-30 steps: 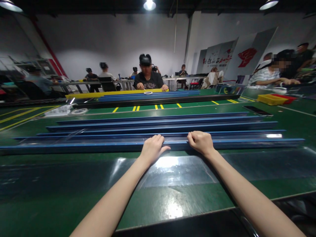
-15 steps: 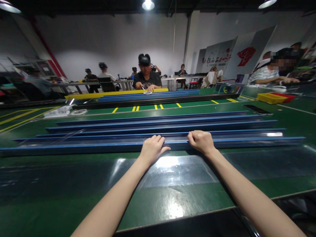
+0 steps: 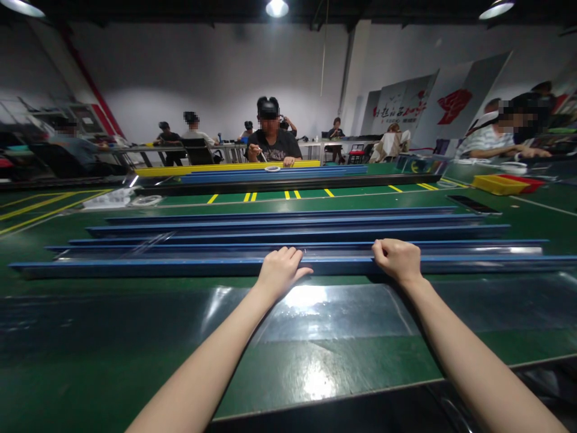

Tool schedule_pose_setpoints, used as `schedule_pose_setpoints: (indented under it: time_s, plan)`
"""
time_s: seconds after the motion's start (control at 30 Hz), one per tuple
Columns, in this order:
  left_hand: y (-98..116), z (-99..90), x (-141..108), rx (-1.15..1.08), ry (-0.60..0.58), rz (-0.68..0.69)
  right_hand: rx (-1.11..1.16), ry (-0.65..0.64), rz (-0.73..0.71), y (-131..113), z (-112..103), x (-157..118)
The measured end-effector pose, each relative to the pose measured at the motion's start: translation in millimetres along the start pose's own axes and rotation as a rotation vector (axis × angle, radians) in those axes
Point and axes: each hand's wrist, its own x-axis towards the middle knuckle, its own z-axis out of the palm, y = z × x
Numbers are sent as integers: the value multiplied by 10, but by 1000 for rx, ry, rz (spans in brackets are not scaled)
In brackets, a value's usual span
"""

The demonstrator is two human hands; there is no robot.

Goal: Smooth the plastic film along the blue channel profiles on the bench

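A long blue channel strip (image 3: 180, 269) lies crosswise before me, its inside glossy like clear plastic. My left hand (image 3: 280, 270) grips the near wall, fingers hooked over the top and thumb along the front. Farther right on the same wall, my right hand (image 3: 399, 260) is closed in a fist around the edge; its fingertips are hidden inside the channel. A flat clear plastic strip (image 3: 333, 313) lies on the green table (image 3: 288, 373) under my forearms. More blue channels (image 3: 293, 233) lie parallel just behind the held one.
Across the table a co-worker (image 3: 274, 144) sits behind a yellow channel (image 3: 216, 170) and a long black strip (image 3: 293, 183). On the right are a phone (image 3: 473, 204), a yellow tray (image 3: 498, 185) and a red tray (image 3: 532, 185). A white coil (image 3: 146, 201) lies back left.
My right hand has moved right, and the blue channel has slid right with it. My left hand has stayed almost in place on the wall.
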Motion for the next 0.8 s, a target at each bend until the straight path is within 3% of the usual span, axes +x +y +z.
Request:
schedule_pose_setpoints:
  time_s: [0.3,0.53,0.8]
  plan:
    - [9,-5,-1,-9,-24,-16,-17,34,-29,-96,10,-11]
    - [29,-16,8,1,-43,-31,67,5,-188,-460,-20,34]
    - [12,-18,8,20,-19,-12,80,-74,-135,-506,0,63]
